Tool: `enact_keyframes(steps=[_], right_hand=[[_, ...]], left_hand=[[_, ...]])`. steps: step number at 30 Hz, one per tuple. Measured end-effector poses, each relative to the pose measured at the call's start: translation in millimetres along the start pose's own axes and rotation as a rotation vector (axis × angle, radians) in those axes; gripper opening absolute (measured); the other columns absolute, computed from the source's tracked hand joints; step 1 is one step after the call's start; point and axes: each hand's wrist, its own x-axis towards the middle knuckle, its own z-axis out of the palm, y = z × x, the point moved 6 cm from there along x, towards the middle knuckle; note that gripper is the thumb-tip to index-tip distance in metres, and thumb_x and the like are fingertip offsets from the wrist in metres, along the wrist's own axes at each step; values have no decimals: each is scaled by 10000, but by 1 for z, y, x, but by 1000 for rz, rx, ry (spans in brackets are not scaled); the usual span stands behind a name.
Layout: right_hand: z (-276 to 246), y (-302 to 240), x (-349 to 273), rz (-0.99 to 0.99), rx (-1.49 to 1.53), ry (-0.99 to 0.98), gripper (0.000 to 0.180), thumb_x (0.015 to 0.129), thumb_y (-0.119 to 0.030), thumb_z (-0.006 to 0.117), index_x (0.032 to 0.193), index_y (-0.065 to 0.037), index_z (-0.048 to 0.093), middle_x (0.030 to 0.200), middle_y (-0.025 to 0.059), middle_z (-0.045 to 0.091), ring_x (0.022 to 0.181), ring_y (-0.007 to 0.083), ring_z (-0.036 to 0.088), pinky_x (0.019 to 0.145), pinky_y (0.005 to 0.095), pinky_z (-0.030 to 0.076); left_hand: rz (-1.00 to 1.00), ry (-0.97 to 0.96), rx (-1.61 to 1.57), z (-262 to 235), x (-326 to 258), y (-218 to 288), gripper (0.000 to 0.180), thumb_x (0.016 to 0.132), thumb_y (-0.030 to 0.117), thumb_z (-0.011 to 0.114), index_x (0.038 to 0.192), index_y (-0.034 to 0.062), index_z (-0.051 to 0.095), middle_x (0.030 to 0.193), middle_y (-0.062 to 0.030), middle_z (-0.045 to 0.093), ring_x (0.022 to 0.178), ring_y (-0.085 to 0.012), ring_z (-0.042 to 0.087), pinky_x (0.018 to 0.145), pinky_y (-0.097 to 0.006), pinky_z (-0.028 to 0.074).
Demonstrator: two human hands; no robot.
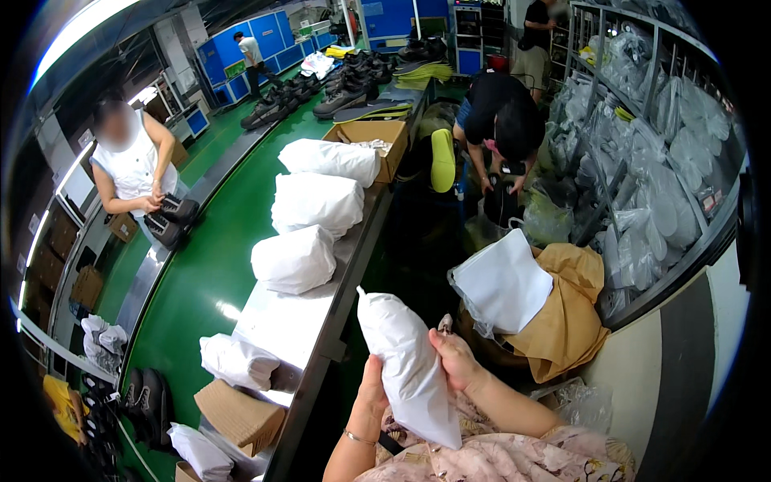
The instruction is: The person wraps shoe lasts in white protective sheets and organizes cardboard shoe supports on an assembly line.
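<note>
A long white paper-wrapped bundle (pixel 405 361) is held upright at a slant in front of my body. My left hand (pixel 372 391) presses its left side, while my right hand (pixel 456 360) grips it from the right. A small pale crumpled bit (pixel 445 324) shows beside my right fingers; I cannot tell what it is. To the left, more wrapped white bundles (pixel 294 261) lie in a row along the metal edge (pixel 277 321) of the conveyor. What the paper covers is hidden.
The green conveyor belt (pixel 201 281) carries dark shoes (pixel 349 96) farther off. An open cardboard box (pixel 393 149) and corrugated cardboard (pixel 238 414) sit along its edge. White sheets (pixel 502 285) lie on brown paper (pixel 570 313) at right, near a rack of plastic bags (pixel 658 177). Co-workers stand nearby.
</note>
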Motion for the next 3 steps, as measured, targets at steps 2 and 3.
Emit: enact_keyframes(steps=[2,3], right_hand=[[4,-6,0,-7,-27,46,439,961,-374,408,1191,-14,511,1164,62,571,1050,154,535,934,301,419],[5,-11,-2,6,-31,122,435,960,-365,416,1201,-15,507,1167,62,569,1057,154,530,944,304,415]], left_hand=[[-21,19,-76,-1,1,-7,971,725,670,567,1394,40,250,1361,-165,400,1229,-316,425,1030,-438,352],[-31,25,-73,-2,5,-9,971,725,670,567,1394,40,250,1361,-165,400,1229,-316,425,1030,-438,352]])
